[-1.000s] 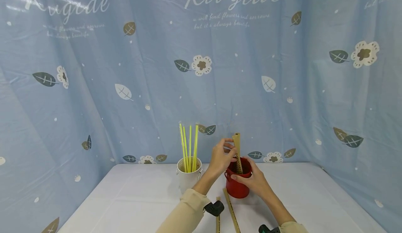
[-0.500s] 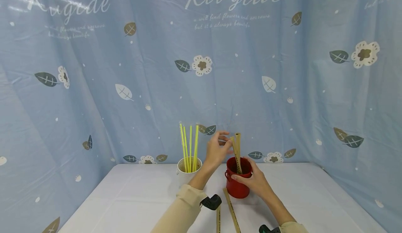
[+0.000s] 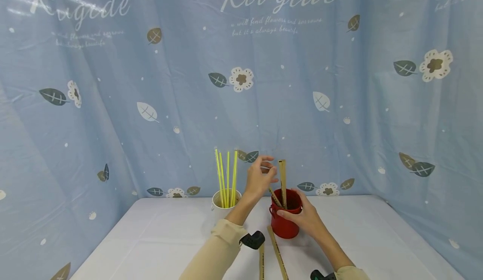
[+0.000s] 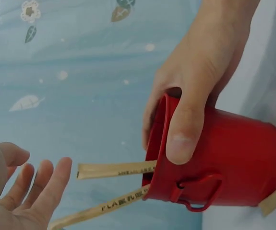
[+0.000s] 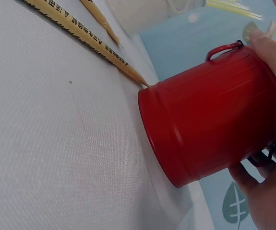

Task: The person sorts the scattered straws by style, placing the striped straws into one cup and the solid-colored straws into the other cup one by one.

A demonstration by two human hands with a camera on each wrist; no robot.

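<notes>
My right hand [image 3: 303, 217] grips the red bucket [image 3: 285, 225] around its upper side, thumb in front near the rim. Paper-wrapped straws stick out of it. One wrapped straw [image 3: 283, 179] stands nearly upright, and another wrapped straw [image 3: 275, 197] leans over the left rim; its "PLA" print shows on the leaning straw [image 4: 104, 208] in the left wrist view. My left hand [image 3: 259, 179] hovers left of the bucket with relaxed, bent fingers and nothing between them. In the left wrist view, the left hand's fingertips [image 4: 66, 165] are close to the straw ends.
A white bucket [image 3: 219, 215] with several yellow-green straws [image 3: 227, 183] stands to the left, partly behind my left forearm. Two more wrapped straws lie on the white table [image 3: 170, 238] in front: a longer straw [image 3: 278, 252] and a partly hidden straw [image 3: 262, 263]. A blue curtain [image 3: 241, 120] hangs behind.
My left hand has let go of a wrapped straw and drawn up and left. That straw has tipped to lean on the bucket's left rim. My right hand stays on the bucket.
</notes>
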